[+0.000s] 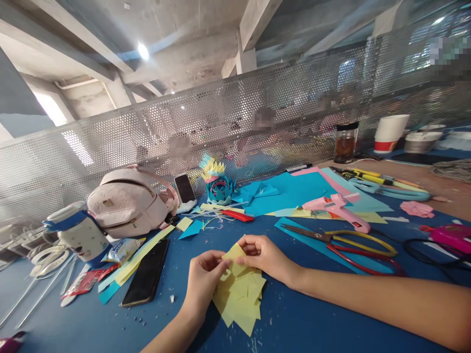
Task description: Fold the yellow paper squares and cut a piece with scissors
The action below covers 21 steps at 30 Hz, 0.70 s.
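Yellow paper piece (233,256): raised between your two hands, right of the flat black phone (146,274), over a loose yellow paper pile (241,301) on the blue table (312,318). Reading left to right, the phone as landmark.

Just left of the phone: red wrapper (86,285), then a yellow strip (142,257) running along its side.

Right of the phone: your left hand (206,274). Forearm rises from your near side, fingers curled, thumb and forefinger pinching the piece's left side.

The piece: its visible corner points away from you, long axis roughly away from you, far end leaning slightly right. Lower part merges with the pile; can't tell if it is folded. Pile's long axis runs toward you, corners splayed.

Farther right of the phone: your right hand (261,255). Forearm enters from the right, thumb and bent fingers pinching the piece's right side.

Well right of the phone: scissors (324,236), blades pointing left.
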Each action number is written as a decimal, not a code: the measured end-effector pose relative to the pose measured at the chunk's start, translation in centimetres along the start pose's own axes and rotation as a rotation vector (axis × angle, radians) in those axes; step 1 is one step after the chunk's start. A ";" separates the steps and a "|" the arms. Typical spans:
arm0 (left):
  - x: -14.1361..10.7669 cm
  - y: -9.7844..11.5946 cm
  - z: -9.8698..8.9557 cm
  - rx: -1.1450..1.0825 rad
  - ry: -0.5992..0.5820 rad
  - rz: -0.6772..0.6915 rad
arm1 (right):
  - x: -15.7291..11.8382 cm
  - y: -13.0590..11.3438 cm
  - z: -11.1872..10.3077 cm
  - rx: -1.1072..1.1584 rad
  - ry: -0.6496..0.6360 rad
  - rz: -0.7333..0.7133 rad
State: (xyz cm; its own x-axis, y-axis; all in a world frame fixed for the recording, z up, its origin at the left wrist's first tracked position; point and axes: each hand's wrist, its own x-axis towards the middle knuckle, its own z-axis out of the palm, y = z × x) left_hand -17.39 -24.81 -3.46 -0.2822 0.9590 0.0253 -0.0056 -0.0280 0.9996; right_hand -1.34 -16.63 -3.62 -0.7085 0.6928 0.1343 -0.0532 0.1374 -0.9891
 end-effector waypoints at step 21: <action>0.1 -0.1 -0.8 0.217 -0.027 0.046 | 0.2 -1.0 -0.7 -0.169 0.043 -0.066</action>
State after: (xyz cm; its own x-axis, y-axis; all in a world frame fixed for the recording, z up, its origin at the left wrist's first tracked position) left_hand -18.19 -24.92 -3.53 -0.2517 0.9654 0.0686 0.2145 -0.0135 0.9766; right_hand -0.96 -16.13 -2.53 -0.6765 0.7074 0.2048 0.0229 0.2981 -0.9543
